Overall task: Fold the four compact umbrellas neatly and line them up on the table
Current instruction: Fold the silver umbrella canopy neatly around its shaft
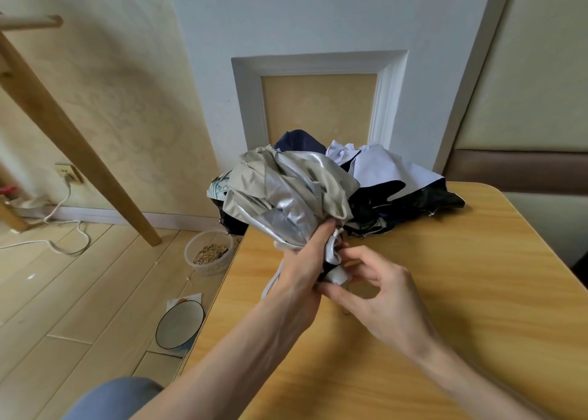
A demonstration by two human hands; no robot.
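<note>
Silver-and-beige fabric of a crumpled umbrella [286, 190] bunches above the desk [477, 292], towards its far left corner. The left hand [305, 260] wraps round the gathered canopy just below the bunch. The right hand [381, 295] pinches a small white end piece [337, 276] at the umbrella's near end. Behind, at the desk's far edge, navy and lavender umbrellas [381, 168] lie heaped and unfolded. A clear tub [208, 255] sits on the floor to the left.
</note>
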